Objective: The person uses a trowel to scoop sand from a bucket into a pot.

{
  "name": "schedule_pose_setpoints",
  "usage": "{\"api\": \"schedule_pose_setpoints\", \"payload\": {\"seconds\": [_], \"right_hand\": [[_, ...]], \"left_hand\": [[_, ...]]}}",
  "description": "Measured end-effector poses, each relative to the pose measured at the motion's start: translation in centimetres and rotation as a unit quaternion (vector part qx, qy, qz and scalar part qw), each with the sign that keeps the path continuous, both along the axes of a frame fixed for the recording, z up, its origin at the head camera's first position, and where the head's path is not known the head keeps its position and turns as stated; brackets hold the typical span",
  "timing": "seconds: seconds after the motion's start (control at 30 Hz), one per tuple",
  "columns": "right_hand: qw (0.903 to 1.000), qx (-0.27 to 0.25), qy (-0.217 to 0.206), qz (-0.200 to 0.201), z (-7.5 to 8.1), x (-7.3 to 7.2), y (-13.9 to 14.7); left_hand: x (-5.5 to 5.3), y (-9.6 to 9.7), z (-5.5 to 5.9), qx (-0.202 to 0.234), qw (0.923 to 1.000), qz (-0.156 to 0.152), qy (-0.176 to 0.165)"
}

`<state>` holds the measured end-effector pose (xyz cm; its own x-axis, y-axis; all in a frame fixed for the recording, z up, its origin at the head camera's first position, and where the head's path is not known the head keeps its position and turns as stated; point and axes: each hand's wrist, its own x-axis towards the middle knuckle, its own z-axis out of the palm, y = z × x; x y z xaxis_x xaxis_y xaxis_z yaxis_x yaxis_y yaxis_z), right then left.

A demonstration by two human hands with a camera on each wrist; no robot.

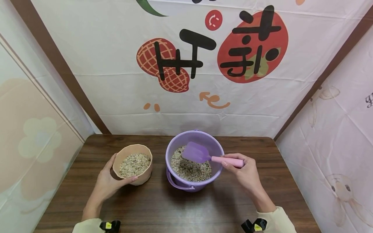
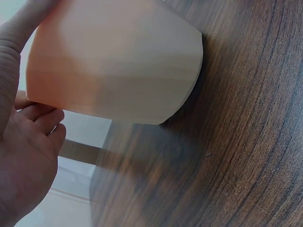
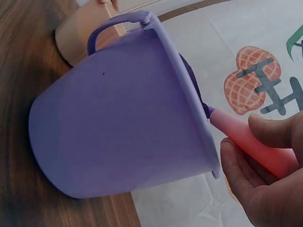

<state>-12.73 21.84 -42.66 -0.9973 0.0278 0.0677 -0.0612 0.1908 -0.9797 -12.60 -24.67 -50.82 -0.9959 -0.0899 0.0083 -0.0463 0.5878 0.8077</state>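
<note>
My left hand [image 1: 106,181] holds a peach-coloured faceted pot [image 1: 142,178] at the table's left side, thumb along the near side and fingers round the far left. Grainy, gravel-like material [image 1: 135,165] partly fills the pot. Toward the middle stands a purple bucket [image 3: 118,113] with more of the same grains [image 1: 190,170] inside. My right hand [image 1: 246,173] grips the pink handle [image 1: 230,161] of a small shovel beyond the bucket's right rim. The shovel's purple blade [image 1: 196,152] is over the grains within the bucket's mouth, with no load visible on it.
The bucket's purple carrying handle [image 1: 177,185] hangs down at its near left side. Both things stand on a dark wood-grain table [image 1: 163,213]. A printed cloth wall [image 1: 116,81] rises behind the table, with more cloth panels at left and right.
</note>
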Motion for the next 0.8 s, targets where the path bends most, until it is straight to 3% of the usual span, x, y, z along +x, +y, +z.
{"api": "schedule_pose_setpoints", "payload": {"seconds": [0.3,0.6,0.8], "right_hand": [[0.9996,-0.026,-0.006,0.002,-0.58,0.28,0.43],[0.9995,-0.031,-0.007,0.005,-0.63,0.50,0.61],[0.9995,-0.031,-0.007,0.003,-0.65,0.41,0.59]], "left_hand": [[-0.06,0.00,-0.06,0.006,1.0000,-0.002,0.007],[-0.04,0.01,0.09,-0.018,0.9998,-0.002,0.006],[-0.26,0.30,0.68,-0.038,0.9987,-0.004,0.033]]}}
